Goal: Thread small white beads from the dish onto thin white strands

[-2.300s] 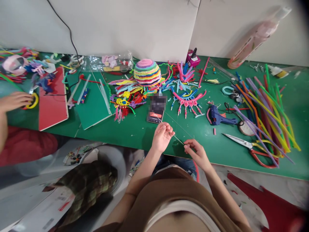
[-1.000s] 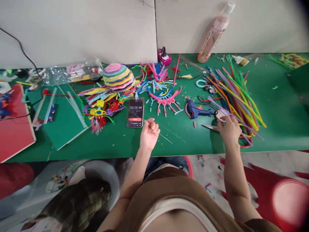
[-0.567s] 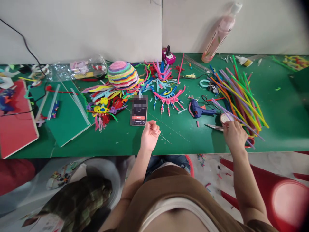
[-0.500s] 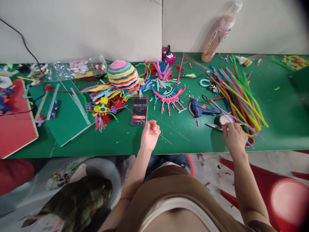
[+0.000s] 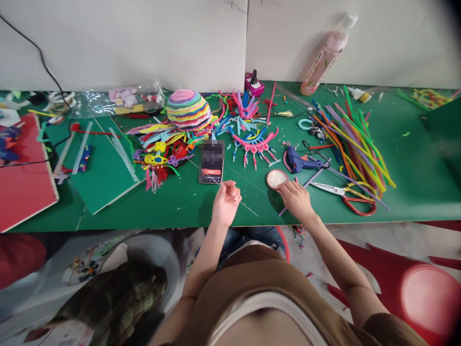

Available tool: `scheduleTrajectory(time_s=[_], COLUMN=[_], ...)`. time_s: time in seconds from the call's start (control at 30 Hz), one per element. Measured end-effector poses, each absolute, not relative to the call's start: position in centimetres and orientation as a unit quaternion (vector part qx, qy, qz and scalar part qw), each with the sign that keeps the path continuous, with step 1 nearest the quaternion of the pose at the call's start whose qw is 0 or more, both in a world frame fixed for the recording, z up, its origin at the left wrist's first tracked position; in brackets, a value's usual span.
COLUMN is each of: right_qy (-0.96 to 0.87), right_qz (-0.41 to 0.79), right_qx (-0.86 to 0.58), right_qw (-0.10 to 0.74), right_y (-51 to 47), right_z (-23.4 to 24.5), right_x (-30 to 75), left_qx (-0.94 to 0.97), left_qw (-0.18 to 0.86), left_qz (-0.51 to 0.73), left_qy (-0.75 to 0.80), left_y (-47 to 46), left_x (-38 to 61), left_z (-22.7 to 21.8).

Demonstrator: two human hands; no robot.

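My left hand (image 5: 226, 204) is closed in a pinch on a thin wire (image 5: 248, 209), which slants past the fingers just below the phone (image 5: 212, 163). On the right, the fingers of my right hand (image 5: 296, 198) grip the edge of a small round dish (image 5: 277, 179) with a reddish-brown rim and whitish contents too small to make out. A purple pipe cleaner (image 5: 312, 179) runs under that hand; its near end shows at the table's front edge. Scissors (image 5: 347, 194) with red handles lie right of my right hand, and a blue glue gun (image 5: 300, 161) lies beyond it.
Pipe cleaners (image 5: 360, 144) in many colours lie heaped at the right. A striped round hat (image 5: 189, 110) and bright pipe-cleaner ornaments (image 5: 255, 144) cover the back middle. A pink drink bottle (image 5: 324, 60) leans against the wall. Green (image 5: 104, 187) and red (image 5: 29, 178) boards lie left.
My right hand has moved left with the round dish, away from the scissors, whose handles now show. A purple pipe cleaner has shifted left with it. My left hand keeps its pinch.
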State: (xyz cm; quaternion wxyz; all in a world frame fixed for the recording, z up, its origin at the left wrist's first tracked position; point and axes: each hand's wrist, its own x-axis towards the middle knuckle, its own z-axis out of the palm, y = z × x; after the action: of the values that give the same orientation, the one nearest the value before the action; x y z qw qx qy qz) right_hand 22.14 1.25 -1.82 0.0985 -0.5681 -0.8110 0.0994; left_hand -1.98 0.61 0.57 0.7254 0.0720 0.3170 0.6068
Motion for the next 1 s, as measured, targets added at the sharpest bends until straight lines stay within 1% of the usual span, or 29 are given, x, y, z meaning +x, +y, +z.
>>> scheduleTrajectory(time_s=[0.17, 0.27, 0.37, 0.47, 0.57, 0.67, 0.8, 0.87, 0.9, 0.93, 1.0], right_qy=[-0.814, -0.708, -0.569, -0.537, -0.504, -0.471, -0.484, -0.506, -0.518, -0.535, -0.593], right_qz=[0.107, 0.07, 0.078, 0.094, 0.08, 0.029, -0.07, -0.109, -0.124, -0.134, -0.114], right_qx=[-0.557, -0.688, -0.812, -0.835, -0.858, -0.879, -0.869, -0.85, -0.835, -0.814, -0.744], right_qw=[0.124, 0.144, 0.103, 0.078, 0.067, 0.061, 0.076, 0.104, 0.137, 0.181, 0.286], right_y=[2.1, 0.7, -1.2, -2.5, -2.6, -1.9, -1.1, -1.2, -1.4, -1.7, -2.3], right_z=[-2.2, -2.0, -1.6, -1.0, -0.4, 0.0, -0.3, -0.9, -1.2, -1.5, -2.1], right_x=[20.7, 21.4, 22.5, 23.4, 24.7, 27.3, 31.6, 32.5, 32.4, 31.8, 29.3], left_qx=[0.071, 0.07, 0.073, 0.082, 0.089, 0.085, 0.075, 0.057, 0.041, 0.021, -0.023], left_qw=[0.718, 0.722, 0.727, 0.733, 0.736, 0.737, 0.743, 0.749, 0.753, 0.755, 0.757], left_qz=[0.612, 0.607, 0.602, 0.597, 0.59, 0.586, 0.589, 0.586, 0.586, 0.587, 0.593], left_qy=[0.324, 0.326, 0.322, 0.314, 0.32, 0.326, 0.309, 0.303, 0.298, 0.291, 0.273], left_y=[0.3, 0.5, 0.8, 1.1, 1.4, 1.4, 1.4, 1.5, 1.5, 1.5, 1.6], left_x=[-2.1, -2.0, -1.7, -1.3, -0.9, -0.7, -0.5, -0.5, -0.4, -0.3, 0.1], left_z=[0.6, 0.4, 0.4, 0.3, 0.3, 0.1, -0.2, -0.1, 0.0, 0.2, 0.7])
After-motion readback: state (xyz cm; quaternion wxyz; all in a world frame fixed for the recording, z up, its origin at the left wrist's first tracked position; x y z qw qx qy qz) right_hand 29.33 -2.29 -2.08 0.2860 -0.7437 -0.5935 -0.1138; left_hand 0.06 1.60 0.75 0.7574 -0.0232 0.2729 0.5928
